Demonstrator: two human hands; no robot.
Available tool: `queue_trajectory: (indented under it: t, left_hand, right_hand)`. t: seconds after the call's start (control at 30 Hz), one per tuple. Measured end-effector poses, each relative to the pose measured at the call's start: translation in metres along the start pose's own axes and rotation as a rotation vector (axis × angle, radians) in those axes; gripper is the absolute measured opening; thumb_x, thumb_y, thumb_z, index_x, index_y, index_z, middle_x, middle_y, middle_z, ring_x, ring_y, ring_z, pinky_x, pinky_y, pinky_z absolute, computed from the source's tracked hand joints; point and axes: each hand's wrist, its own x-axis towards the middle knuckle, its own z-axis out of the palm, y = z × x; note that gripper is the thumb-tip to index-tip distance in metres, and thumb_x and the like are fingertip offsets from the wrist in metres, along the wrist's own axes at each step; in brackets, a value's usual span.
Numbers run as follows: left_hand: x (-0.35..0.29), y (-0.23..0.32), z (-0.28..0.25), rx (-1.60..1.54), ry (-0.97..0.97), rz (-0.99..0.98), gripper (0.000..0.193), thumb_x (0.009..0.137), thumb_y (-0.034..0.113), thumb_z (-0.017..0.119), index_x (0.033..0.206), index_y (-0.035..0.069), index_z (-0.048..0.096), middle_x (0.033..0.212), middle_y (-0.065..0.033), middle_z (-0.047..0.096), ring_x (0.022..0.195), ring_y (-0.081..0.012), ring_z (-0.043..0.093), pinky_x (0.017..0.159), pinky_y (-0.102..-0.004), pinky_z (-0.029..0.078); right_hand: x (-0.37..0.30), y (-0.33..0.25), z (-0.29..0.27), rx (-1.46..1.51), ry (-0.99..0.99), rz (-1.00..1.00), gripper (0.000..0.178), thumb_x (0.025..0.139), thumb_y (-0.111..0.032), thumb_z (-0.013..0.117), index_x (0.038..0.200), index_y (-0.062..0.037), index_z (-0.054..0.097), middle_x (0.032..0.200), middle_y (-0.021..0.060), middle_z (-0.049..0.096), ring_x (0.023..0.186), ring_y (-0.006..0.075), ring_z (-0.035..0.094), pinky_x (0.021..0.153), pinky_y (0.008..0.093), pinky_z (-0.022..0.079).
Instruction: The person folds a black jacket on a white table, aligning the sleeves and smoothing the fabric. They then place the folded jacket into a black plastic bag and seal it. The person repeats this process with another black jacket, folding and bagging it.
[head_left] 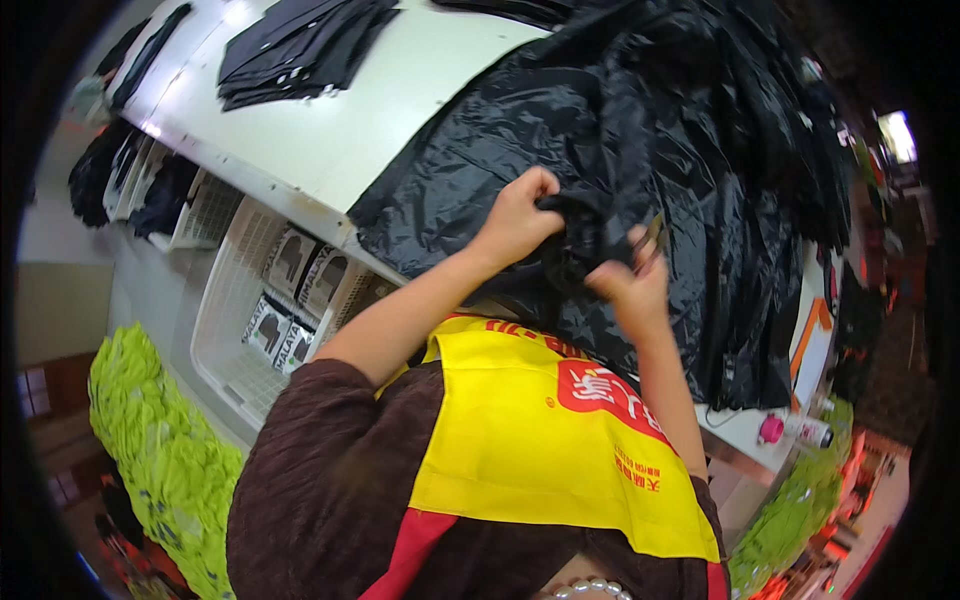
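My left hand (520, 222) is closed, pinching the edge of a bunched black cloth garment (578, 240). My right hand (636, 285) is on the other side of it, with its thumb against the cloth. Small metal thread snips (654, 236) stick up from the fingers of my right hand; their blades are blurred. Both hands are above a large, crinkled sheet of shiny black plastic (460, 150) spread over the white table (400, 95). Where the garment ends and the plastic begins is hard to tell, black on black.
A stack of folded black garments (305, 50) lies at the far left of the table. Below its edge stands a white plastic basket (225, 335) with printed packets (280, 330). A bottle with a pink cap (790, 430) is at the right. Lime-green fabric (150, 450) is heaped at left.
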Motion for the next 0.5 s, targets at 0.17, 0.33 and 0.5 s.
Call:
queue_trajectory:
  t: [0.17,0.33,0.5]
  left_hand:
    - [0.009,-0.006,0.037,-0.500,0.205,-0.370,0.016,0.073,0.011,0.061,0.087,0.005,0.056,0.081,-0.0049,0.058,0.072,-0.0127,0.054,0.067,-0.0265,0.045]
    - [-0.054,0.029,0.084,-0.617,-0.465,-0.252,0.028,0.064,0.007,0.074,0.085,0.004,0.056,0.077,-0.0025,0.057,0.066,-0.0119,0.054,0.063,-0.0272,0.045]
    - [-0.009,0.004,-0.029,-0.377,0.370,-0.138,0.013,0.074,-0.008,0.046,0.074,0.003,0.053,0.059,-0.0035,0.051,0.050,-0.0107,0.053,0.044,-0.0286,0.043]
  right_hand:
    - [0.023,0.037,-0.001,-0.788,-0.157,-0.505,0.016,0.067,0.003,0.057,0.081,-0.0034,0.052,0.068,0.0162,0.054,0.057,0.0305,0.055,0.052,0.0354,0.044]
    - [0.090,0.106,-0.110,-0.232,0.420,-0.226,0.009,0.075,0.005,0.050,0.079,-0.0034,0.052,0.071,0.0004,0.053,0.064,0.0114,0.049,0.063,0.0256,0.043]
    - [-0.014,0.034,-0.006,-0.279,-0.025,-0.109,0.013,0.077,-0.001,0.061,0.084,-0.0032,0.051,0.069,0.0002,0.054,0.062,0.0077,0.052,0.056,0.0210,0.042]
